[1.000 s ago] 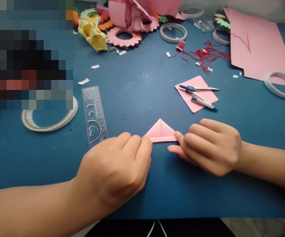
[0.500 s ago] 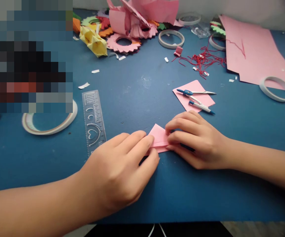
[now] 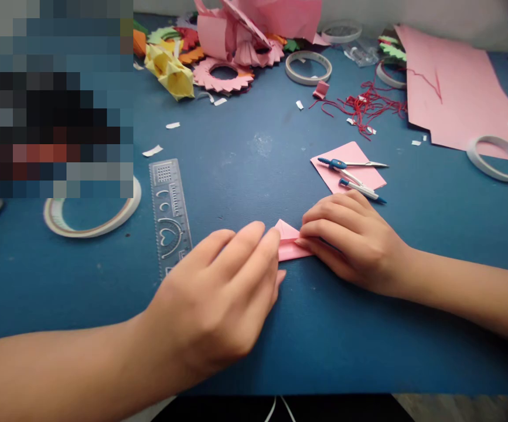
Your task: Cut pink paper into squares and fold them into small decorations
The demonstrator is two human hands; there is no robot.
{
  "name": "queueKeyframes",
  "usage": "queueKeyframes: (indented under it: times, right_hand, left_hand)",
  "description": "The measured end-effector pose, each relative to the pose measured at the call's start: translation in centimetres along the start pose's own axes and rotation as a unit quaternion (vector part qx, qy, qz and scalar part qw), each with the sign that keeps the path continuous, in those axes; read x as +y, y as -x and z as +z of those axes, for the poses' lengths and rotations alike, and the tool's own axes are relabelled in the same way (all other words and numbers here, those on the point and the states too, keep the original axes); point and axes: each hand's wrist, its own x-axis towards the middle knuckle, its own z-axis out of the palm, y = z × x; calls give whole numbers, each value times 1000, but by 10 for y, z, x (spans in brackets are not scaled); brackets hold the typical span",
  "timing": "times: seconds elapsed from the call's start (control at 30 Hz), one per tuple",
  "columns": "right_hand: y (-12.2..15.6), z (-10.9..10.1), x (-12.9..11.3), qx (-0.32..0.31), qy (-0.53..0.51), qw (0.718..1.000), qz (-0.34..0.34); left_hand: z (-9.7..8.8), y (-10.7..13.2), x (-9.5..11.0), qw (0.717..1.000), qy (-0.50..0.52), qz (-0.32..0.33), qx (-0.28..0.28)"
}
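Note:
A small piece of folded pink paper (image 3: 293, 251) lies on the blue table between my hands, its peak pointing away from me. My left hand (image 3: 222, 287) is closed at the paper's left side, fingers bent over it and the thumb tip showing below. At the right end, my right hand (image 3: 350, 240) pinches the paper between thumb and fingertips. Just beyond the right hand, a pair of compasses (image 3: 338, 165) rests on a pink paper square (image 3: 357, 151). Left of my left hand lies a clear plastic ruler (image 3: 169, 211), its near end partly hidden.
Tape rolls lie around the blue table (image 3: 236, 158), one roll (image 3: 91, 234) at left and another (image 3: 497, 176) at right. Red thread (image 3: 363, 108), a large pink sheet (image 3: 460, 88), and paper folds including a yellow one (image 3: 170, 70) are at the back.
The pink paper's near strip has been turned up, showing a fold below the peak. The left thumb has slid under the left fingers; the right fingers have drawn closer together on the paper.

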Motion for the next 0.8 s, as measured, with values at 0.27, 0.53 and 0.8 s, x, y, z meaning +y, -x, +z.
queueKeyframes:
  times: [0.27, 0.53, 0.8]
  right_hand:
    - [4, -6, -1, 33, 33, 994, -100]
    - [3, -10, -10, -25, 12, 987, -157]
    - [8, -22, -16, -32, 60, 984, -162]
  left_hand:
    - [5, 10, 21, 999, 24, 43, -10]
    - [4, 11, 28, 1000, 0, -4, -18]
    - [-3, 10, 24, 1000, 20, -21, -8]
